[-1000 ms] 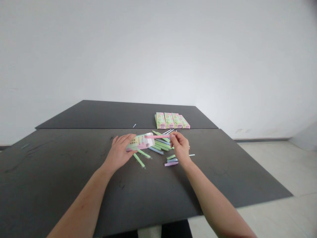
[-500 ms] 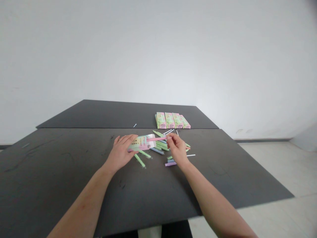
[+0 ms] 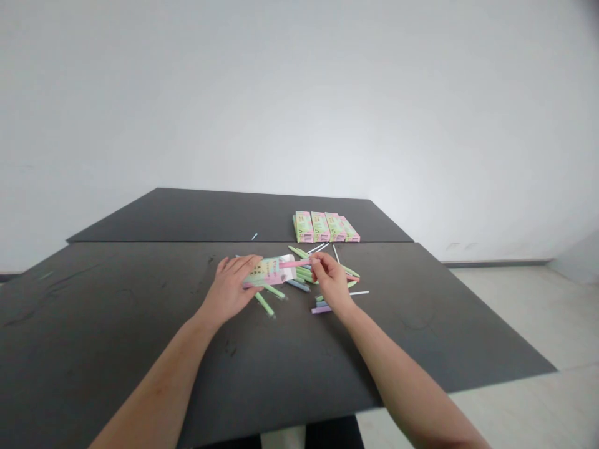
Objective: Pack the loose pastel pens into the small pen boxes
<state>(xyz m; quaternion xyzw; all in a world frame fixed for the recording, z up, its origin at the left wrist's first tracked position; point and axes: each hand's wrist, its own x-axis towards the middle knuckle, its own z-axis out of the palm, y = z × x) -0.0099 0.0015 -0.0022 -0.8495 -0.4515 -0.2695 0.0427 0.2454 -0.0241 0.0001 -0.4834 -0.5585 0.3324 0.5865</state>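
My left hand (image 3: 233, 287) grips a small printed pen box (image 3: 269, 272) in pastel green, yellow and pink, its end on the right standing open. A pink pen (image 3: 294, 264) lies partly inside that open end. The pen's outer end is pinched between the thumb and fingers of my right hand (image 3: 331, 279). Under and around the box lie several green pens (image 3: 264, 304), and a blue pen (image 3: 298, 285) shows just below its open end. Below my right hand rests a purple pen (image 3: 321, 309), partly covered by the hand.
Several closed boxes (image 3: 321, 227) of the same print stand stacked at the back of the black table (image 3: 140, 299). Thin white sticks (image 3: 336, 254) lie beyond my right hand, and another white stick (image 3: 359, 292) lies to its right. A small pale piece (image 3: 254, 236) sits near the table seam.
My right hand has moved slightly left, and the pink pen has gone a little deeper into the box. My left hand still holds the box in nearly the same place.
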